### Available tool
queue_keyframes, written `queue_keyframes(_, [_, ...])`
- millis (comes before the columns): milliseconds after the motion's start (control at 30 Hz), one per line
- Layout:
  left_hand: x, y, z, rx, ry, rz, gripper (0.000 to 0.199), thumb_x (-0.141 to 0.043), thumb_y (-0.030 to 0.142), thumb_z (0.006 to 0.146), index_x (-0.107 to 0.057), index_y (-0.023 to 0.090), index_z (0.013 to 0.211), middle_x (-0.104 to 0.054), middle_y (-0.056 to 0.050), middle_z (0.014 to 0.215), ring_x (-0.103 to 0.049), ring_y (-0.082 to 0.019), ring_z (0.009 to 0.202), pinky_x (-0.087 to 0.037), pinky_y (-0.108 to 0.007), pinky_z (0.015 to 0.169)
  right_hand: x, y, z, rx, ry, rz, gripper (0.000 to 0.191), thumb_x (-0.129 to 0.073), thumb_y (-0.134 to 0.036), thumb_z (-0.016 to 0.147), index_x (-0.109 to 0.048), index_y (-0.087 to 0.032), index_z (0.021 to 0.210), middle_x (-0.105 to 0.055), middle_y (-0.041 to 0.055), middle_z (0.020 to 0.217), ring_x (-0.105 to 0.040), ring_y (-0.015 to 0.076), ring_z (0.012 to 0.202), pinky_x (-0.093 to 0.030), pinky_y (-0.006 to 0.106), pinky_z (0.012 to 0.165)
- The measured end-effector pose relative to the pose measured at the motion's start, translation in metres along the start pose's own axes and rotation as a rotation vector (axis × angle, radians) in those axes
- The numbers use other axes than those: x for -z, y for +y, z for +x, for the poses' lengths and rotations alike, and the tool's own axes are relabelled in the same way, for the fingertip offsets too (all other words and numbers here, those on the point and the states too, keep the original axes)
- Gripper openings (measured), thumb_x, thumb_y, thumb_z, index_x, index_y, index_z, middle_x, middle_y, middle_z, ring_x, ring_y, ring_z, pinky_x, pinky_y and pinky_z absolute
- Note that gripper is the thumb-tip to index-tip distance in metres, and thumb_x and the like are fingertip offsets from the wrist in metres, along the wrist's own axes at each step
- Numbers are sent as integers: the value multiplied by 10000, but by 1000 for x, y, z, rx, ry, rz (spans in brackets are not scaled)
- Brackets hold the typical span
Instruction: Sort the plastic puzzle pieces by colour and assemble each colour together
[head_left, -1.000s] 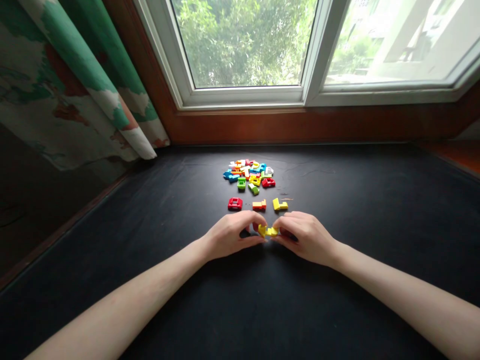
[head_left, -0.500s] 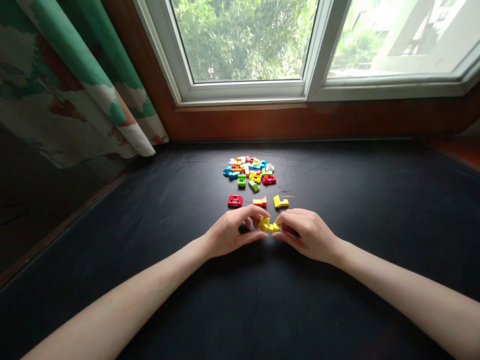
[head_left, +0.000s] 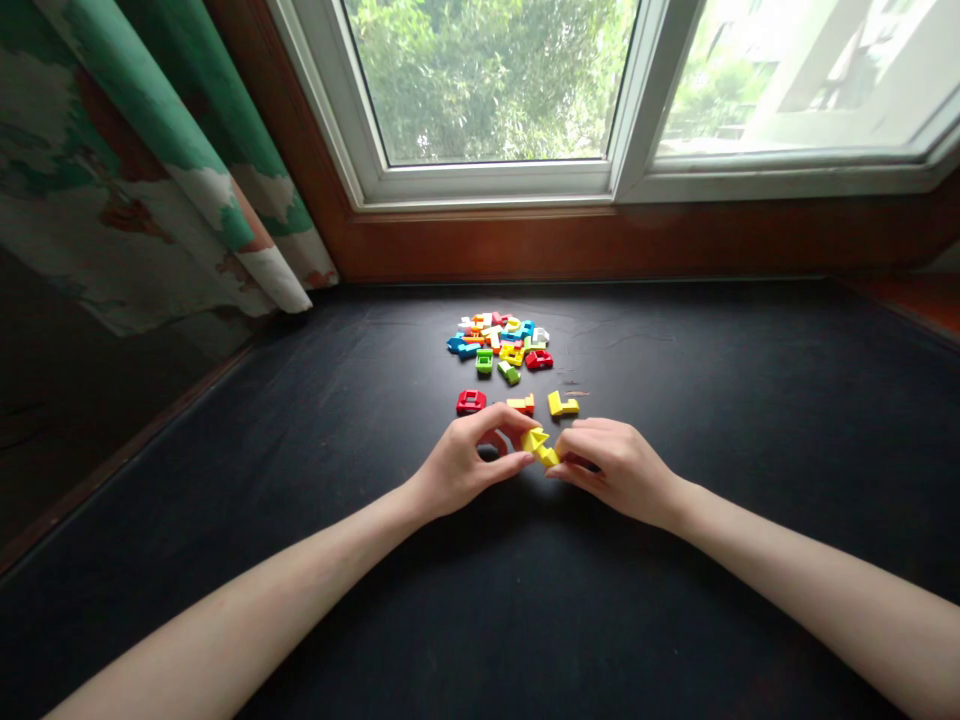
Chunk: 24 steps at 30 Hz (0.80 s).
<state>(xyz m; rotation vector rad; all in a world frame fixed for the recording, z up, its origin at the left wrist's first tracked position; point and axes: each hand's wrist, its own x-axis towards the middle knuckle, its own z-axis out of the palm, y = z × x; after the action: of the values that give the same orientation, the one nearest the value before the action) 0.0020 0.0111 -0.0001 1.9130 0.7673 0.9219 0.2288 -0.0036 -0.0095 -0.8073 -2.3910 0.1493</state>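
Note:
Between my two hands is a small yellow plastic toy block (head_left: 538, 444), tilted down to the right. My left hand (head_left: 475, 452) pinches its left end between thumb and fingers. At its lower right end, my right hand (head_left: 609, 460) is closed with thumb and fingertips on it. Whether it is one piece or two joined ones I cannot tell. Just beyond my hands lie a red block (head_left: 471, 402), an orange block (head_left: 520, 405) partly behind my left fingers, and another yellow block (head_left: 562, 404).
A heap of coloured plastic blocks (head_left: 495, 335) lies farther back on the black tabletop (head_left: 480, 620). A green block (head_left: 484, 362) and a red block (head_left: 539, 360) sit at its near edge. Behind stands a window (head_left: 487, 190); a patterned curtain (head_left: 247, 220) hangs at left.
The yellow block has turned between my hands, its left end now higher and its right end lower. My left fingertips have risen slightly. The other blocks lie as before.

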Motion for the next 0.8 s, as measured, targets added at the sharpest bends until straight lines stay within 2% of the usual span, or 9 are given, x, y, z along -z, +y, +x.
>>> queue_keyframes(133, [1,-2,0,2,11,-35,247,-679,220,863,-680,138,1096,-711,-77,1054,-685,-151,848,-582,-234,727,2,-1,0,20,-7,2,314,-435,-318,1033,-556,-197,770,-631,37,671,-526,165,597,-390,277,592])
queue_keyframes(333, [1,-6,-1,56,-23,-81,303,-696,327,866,-692,131,1097,-705,-97,1097,-709,-198,937,-606,-315,857,2,-2,-1,-52,99,55,167,-508,-317,1003,-562,-199,898,-608,3,678,-548,136,580,-426,238,578])
queue_keyframes(533, [-2,-9,-1,119,-3,-224,339,-762,335,808,-620,145,1050,-732,-54,935,-724,-181,881,-605,-312,854,1,-2,-1,-39,119,83,128,-521,-300,1000,-560,-196,937,-637,10,722,-571,125,583,-460,225,583])
queue_keyframes(667, [-2,-6,0,123,-13,-171,324,-761,398,802,-636,138,952,-728,-60,916,-720,-182,837,-608,-320,829,2,-2,0,5,103,68,136,-506,-263,1001,-574,-202,900,-651,20,722,-578,133,601,-454,228,585])
queue_keyframes(800, [-2,-4,0,105,-23,-163,330,-749,411,812,-651,133,962,-720,-60,921,-719,-183,834,-612,-320,821,2,-1,0,35,76,43,135,-513,-229,992,-600,-204,892,-674,36,749,-599,150,651,-462,247,631])
